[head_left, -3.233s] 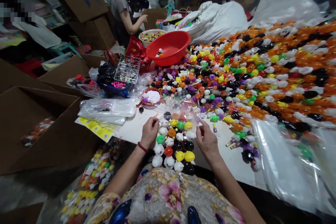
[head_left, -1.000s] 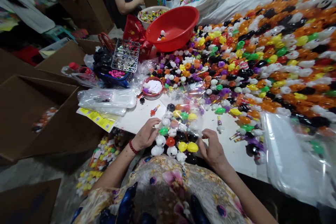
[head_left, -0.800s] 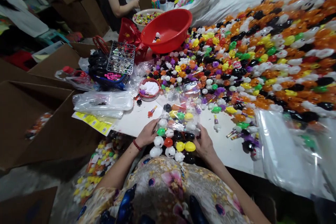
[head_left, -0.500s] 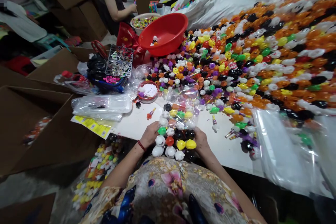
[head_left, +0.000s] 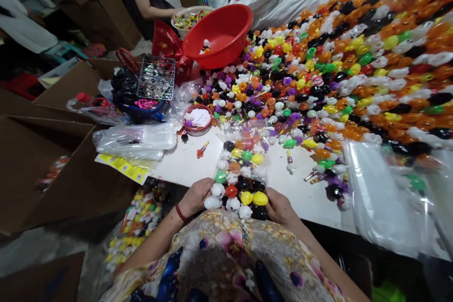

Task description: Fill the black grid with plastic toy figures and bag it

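Note:
A clear plastic bag (head_left: pixel 234 166) filled with rows of small coloured plastic figures lies at the near edge of the table, against my lap. My left hand (head_left: pixel 198 197) grips its left side, fingers curled behind the figures. On the opposite side my right hand (head_left: pixel 281 206) is closed on the bag's edge, with its fingertips partly hidden. White, black, yellow, red and green figures show through the film, and the far end of the bag looks loose and crinkled.
A huge heap of figures (head_left: pixel 329 85) covers the right and back. Around it are a red basin (head_left: pixel 226 33), a small red basket (head_left: pixel 208 128), stacked clear bags (head_left: pixel 138 140), more plastic bags (head_left: pixel 375 198) and an open carton (head_left: pixel 67 179). Another person's arm (head_left: pixel 148 7) is at a bowl.
Both hands have come down slightly and a little apart, nearer my body, still on the bag. The view has tilted a bit. The other person's hand has lowered to the bowl.

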